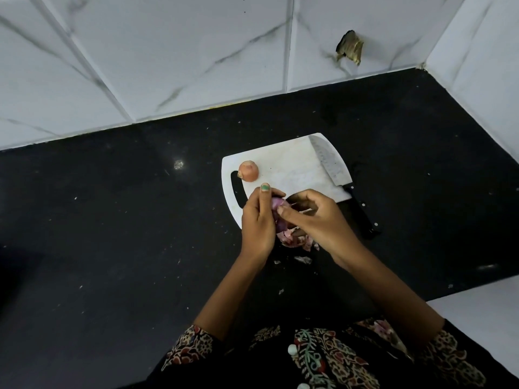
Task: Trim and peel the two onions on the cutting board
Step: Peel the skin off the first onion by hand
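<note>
- Head view: the left hand [257, 220] curls its fingers round a purple, partly peeled onion [278, 204], thumb up along its side.
- The right hand [311, 217] pinches at that onion's skin, fingers bent narrow, fingertips touching it.
- Loose peels [297, 241] lie just below both hands' fingers, on the black counter [112, 220].
- An unpeeled orange onion [248, 171] sits on the white cutting board [292, 169], just beyond the left thumb tip.
- A knife [330, 164] lies on the board's far-right side, past the right fingers, apart from them.
</note>
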Motion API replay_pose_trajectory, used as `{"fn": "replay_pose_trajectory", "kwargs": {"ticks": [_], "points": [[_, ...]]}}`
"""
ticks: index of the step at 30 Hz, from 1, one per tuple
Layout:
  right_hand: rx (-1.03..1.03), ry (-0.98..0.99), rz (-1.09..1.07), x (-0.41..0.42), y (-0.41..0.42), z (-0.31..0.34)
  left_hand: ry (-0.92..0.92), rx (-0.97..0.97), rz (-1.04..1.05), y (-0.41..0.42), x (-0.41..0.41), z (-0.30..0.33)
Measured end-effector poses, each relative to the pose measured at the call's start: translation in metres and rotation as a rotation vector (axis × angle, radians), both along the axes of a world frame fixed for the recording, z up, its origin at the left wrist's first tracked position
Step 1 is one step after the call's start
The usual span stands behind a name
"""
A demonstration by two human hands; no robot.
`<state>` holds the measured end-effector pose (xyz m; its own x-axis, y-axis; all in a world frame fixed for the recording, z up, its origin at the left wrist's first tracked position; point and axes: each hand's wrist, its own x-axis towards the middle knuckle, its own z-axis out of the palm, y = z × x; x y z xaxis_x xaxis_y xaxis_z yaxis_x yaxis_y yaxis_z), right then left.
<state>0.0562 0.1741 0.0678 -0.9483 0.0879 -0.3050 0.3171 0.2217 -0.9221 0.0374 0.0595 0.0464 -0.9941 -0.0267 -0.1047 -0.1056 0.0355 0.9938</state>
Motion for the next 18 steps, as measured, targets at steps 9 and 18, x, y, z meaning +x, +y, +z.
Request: {"fn": "replay_pose_trajectory", "kwargs": {"ticks": [9,18], "points": [[-0.032,0.021,-0.049,-0.0015,0.0009,-0.0012,-0.008,0.012,0.026,-0.0010,-0.0026,-0.0060],[-0.030,0.125,-0.095,0.0047,-0.0019,-0.0021,-0.064,0.046,0.110,-0.0025,-0.0026,-0.0059]]}}
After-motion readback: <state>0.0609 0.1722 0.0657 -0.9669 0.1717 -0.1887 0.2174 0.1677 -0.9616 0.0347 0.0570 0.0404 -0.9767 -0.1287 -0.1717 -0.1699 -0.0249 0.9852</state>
